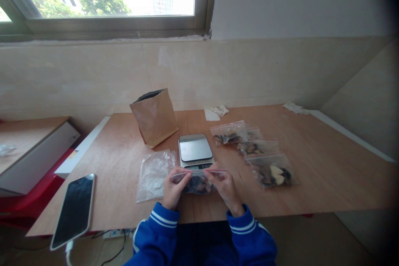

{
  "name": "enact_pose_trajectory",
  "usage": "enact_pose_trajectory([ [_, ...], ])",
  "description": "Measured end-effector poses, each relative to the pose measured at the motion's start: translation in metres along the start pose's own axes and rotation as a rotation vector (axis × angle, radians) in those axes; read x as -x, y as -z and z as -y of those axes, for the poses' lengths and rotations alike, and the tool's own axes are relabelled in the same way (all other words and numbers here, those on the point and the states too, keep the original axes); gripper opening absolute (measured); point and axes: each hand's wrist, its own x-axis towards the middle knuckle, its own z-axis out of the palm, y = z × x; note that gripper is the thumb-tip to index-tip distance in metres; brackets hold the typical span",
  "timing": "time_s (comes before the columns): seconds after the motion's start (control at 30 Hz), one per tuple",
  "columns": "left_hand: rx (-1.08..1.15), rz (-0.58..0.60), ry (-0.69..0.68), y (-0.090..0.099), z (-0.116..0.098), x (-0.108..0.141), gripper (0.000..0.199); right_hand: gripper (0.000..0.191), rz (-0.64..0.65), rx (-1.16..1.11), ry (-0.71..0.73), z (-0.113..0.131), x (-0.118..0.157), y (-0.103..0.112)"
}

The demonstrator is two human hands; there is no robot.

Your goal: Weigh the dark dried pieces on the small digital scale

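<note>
Far left on the desk (327,178), a smartphone (73,212) lies screen up, and beside it a clear plastic bag (154,176) sits flat, with a brown paper bag (155,118) standing behind it. To the middle now: the left hand (176,187) pinches one end of a zip bag of dark pieces (199,185) at its top edge, and the right hand (224,187) has the other end gripped tight, just in front of a digital kitchen scale (195,149). Over on the right, three filled zip bags (257,147) lie in a loose, overlapping line, the nearest showing pale chunks.
</note>
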Motion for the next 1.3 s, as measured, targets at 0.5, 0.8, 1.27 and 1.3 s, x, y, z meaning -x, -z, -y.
enact_pose_trajectory([
  [0.5,0.028,-0.005,0.023,0.0,0.0,0.0,0.021,0.022,0.023,0.01,-0.007,-0.001,0.002,0.003],
  [0.8,-0.006,0.106,0.007,0.0,0.002,0.001,0.018,0.019,0.062,-0.055,-0.075,0.005,0.002,0.001],
  [1.27,-0.106,0.085,-0.096,-0.001,0.004,0.001,0.015,0.015,0.096,0.087,0.146,-0.004,0.0,-0.002],
  [1.3,-0.105,0.081,-0.091,-0.001,0.004,0.001,0.016,0.014,0.091,0.097,0.156,-0.004,0.0,-0.002],
])
